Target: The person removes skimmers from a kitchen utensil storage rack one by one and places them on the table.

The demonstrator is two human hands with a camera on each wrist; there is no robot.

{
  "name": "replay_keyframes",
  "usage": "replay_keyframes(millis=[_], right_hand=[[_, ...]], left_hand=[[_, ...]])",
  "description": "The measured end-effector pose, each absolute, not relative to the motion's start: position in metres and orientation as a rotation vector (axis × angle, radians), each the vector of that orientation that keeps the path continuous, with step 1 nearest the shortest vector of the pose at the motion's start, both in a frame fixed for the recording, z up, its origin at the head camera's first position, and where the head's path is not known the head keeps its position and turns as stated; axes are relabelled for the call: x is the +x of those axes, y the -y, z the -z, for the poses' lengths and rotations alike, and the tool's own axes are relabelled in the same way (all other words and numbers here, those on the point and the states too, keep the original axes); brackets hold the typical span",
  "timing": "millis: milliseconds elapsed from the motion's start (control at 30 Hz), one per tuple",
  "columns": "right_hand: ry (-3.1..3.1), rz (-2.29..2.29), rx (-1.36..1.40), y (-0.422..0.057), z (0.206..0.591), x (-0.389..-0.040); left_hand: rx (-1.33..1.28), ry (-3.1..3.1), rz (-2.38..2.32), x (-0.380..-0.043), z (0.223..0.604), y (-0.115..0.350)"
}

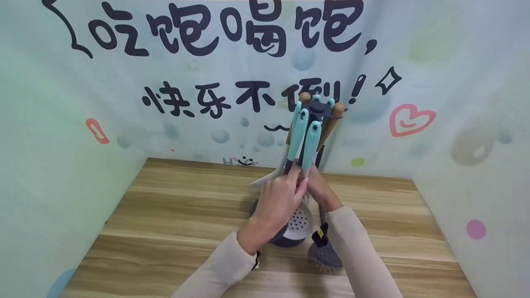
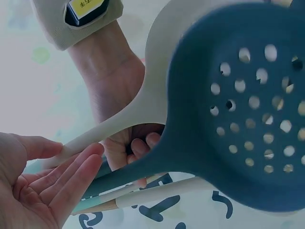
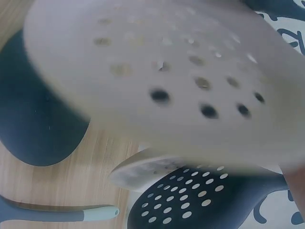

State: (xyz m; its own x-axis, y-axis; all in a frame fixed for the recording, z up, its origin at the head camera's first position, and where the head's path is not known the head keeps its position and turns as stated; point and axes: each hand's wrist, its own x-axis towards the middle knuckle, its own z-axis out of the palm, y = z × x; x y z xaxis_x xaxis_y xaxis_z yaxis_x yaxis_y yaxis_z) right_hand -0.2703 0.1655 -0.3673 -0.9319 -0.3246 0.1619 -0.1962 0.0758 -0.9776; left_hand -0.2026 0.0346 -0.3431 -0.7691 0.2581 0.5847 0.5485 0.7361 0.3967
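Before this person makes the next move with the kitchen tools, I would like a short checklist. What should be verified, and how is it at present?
1. Left hand on the pale tool: ok; the left wrist view shows the thumb on its handle.
2. Right hand grip: cannot tell; fingers are curled, but what they hold is hidden.
3. Pale tool fully visible in the left wrist view: not ok; the dark strainer covers part.
4. Teal handles securely hooked on the rack: cannot tell; hooks are too small.
5. Right sleeve clear of the toothed tool: cannot tell; they overlap in the head view.
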Motion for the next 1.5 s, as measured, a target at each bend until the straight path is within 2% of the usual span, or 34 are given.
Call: replay_keyframes(millis=[333,933,1233,1500], right_hand=[[-2.325,2.008,-0.437,-0.163,0.385,-0.29],[-2.056,2.079,-0.519,-0.161,0.381,-0.289],[-2.107,2.141,-0.348,-0.159,0.385,-0.291],[-2.216,2.076,-0.303,-0.16,0.383,-0.29]], left_hand=[[-0.651,2.519,0.842,-0.197,0.369,-0.021],[-0.529,2.548,0.929,-0.19,0.419,0.032],[-0.377,2.508,1.069,-0.213,0.44,0.055],[-0.242,2.411,1.183,-0.242,0.467,0.054]])
